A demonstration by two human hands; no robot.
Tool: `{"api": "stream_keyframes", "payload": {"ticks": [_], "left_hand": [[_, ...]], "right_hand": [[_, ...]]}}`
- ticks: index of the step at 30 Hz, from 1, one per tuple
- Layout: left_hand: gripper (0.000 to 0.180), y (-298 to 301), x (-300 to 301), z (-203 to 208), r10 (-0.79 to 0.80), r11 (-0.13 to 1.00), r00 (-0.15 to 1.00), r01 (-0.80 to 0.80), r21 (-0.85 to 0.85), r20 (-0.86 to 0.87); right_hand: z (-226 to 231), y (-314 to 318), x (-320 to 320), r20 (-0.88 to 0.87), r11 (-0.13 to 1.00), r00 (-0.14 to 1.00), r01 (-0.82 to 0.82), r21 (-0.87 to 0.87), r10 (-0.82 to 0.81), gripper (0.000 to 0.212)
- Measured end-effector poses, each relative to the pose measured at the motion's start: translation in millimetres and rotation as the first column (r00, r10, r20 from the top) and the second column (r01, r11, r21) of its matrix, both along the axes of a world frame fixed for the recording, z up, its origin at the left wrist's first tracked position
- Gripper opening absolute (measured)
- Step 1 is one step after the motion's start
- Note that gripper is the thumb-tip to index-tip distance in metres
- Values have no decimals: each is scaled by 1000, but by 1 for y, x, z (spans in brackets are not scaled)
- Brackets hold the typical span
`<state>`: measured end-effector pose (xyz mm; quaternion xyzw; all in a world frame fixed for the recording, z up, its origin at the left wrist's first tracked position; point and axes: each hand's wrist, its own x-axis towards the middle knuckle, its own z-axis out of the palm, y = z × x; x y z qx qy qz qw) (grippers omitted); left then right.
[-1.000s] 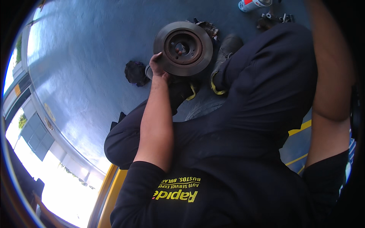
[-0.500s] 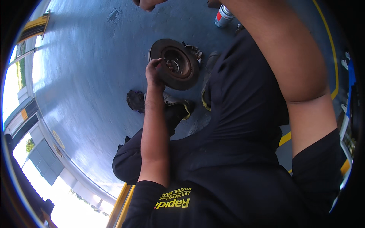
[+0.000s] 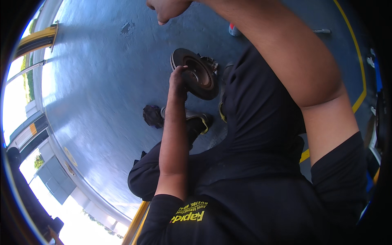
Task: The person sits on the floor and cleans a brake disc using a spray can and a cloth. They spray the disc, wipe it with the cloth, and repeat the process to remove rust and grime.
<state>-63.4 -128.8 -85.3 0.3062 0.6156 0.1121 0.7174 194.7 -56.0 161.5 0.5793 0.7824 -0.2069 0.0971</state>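
Observation:
My left hand (image 3: 178,84) grips the near left rim of a brake disc (image 3: 203,92), fingers reaching over its edge toward the rusty brown hub recess. The disc is tilted up, its face turned to the right. Past its far right edge lies a small, dark, crumpled-looking thing (image 3: 210,62) that I cannot name. At the upper edge of the picture, my right hand (image 3: 169,8) is held out beyond the disc and apart from it. Its fingers are curled, and the picture's edge cuts off part of it, so whatever it may hold is hidden.
A dark crumpled cloth or bag (image 3: 152,116) lies on the blue-grey floor beside my left shoe (image 3: 200,122). My right forearm partly covers a spray can (image 3: 234,30). Farther right are a metal tool (image 3: 322,31) and a yellow floor line (image 3: 361,81).
The brake disc now looks narrower, more tilted, with my left hand still on its rim. My right hand shows lower in the picture. The whole view has shifted, and my arm now covers more of the can.

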Motion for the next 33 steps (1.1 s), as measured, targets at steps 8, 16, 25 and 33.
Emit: {"api": "stream_keyframes", "payload": {"ticks": [8, 16, 25, 33], "left_hand": [[49, 4, -14, 61, -185, 942, 975, 211, 261, -119], [56, -3, -20, 27, -447, 796, 838, 532, 288, -313], [84, -12, 2, 43, -572, 642, 669, 725, 248, -474], [102, -20, 24, 47, -364, 94, 586, 796, 597, -724]], "right_hand": [[-2, 18, -13, -29, 1000, 999, -17, -6, 17, 44], [3, 19, -15, -58, 1000, 998, 5, -7, -6, 40], [0, 11, -5, -91, 998, 994, 49, -45, -53, 37], [-4, 25, -24, -120, 996, 990, 69, -49, -74, 36]]}}
